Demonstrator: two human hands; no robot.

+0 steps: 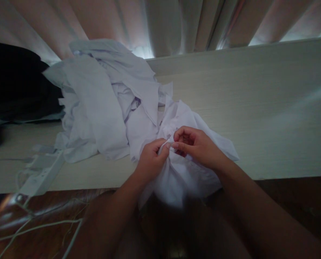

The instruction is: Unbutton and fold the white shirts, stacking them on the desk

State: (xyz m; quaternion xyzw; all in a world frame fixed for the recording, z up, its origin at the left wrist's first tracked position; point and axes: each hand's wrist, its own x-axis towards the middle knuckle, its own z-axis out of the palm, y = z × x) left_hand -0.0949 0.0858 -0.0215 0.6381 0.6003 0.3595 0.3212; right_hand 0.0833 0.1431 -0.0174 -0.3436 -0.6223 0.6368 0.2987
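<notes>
Both my hands are at a white cloth piece (187,176), thin and crumpled, that hangs over the front edge of the table. My left hand (155,154) pinches a gathered fold of it between thumb and fingers. Close against that fold, my right hand (193,142) has thumb and forefinger pressed together on the same cloth. Whether something small sits between the fingertips is too blurred to tell. Left of my hands lies a loose heap of white cloth (95,97), its folds reaching up to the piece I hold.
A pale wooden table (271,108) runs along a curtain (166,25). On the far left lies a black bundle or bag (17,82). A white power strip (44,174) with plugs stands at the front left edge, its cables (36,226) trailing over the brown floor.
</notes>
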